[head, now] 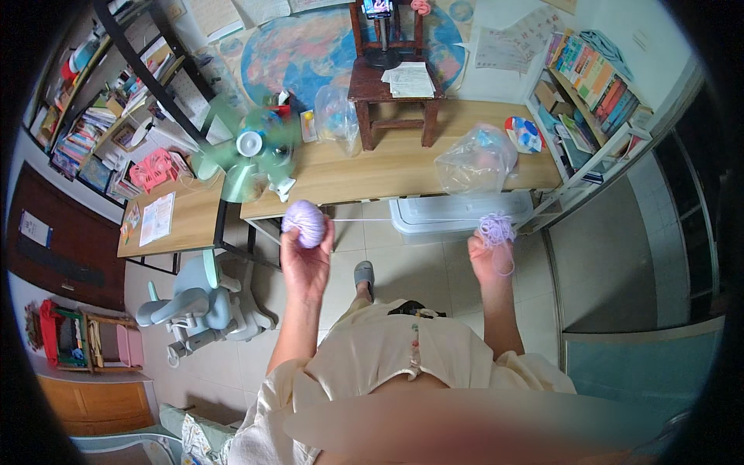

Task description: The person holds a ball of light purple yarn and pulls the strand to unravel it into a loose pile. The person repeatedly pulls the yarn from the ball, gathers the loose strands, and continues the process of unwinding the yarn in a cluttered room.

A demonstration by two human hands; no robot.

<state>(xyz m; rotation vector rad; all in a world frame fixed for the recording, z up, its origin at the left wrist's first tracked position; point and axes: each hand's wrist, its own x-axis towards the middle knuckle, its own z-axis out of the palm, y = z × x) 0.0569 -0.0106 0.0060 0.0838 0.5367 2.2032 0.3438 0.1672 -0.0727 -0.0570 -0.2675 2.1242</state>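
Observation:
A wound ball of lilac yarn [304, 223] is gripped in my left hand [308, 261], thumb on its near side. My right hand [485, 258] holds a loose, tangled bunch of the same lilac yarn [496, 228], with a loop hanging below it. Between the two hands a single yarn strand [363, 220] runs straight and looks taut. Both hands are raised in front of my body, apart from each other, on the near side of the wooden desk.
On the desk [325, 174] are a green fan [250, 143], plastic bags [479, 160] and a small dark wooden chair [392, 87] bearing papers and a phone stand. Under it sits a lidded plastic box [459, 215]. A swivel chair [203, 302] stands at left, bookshelves [598, 87] at right.

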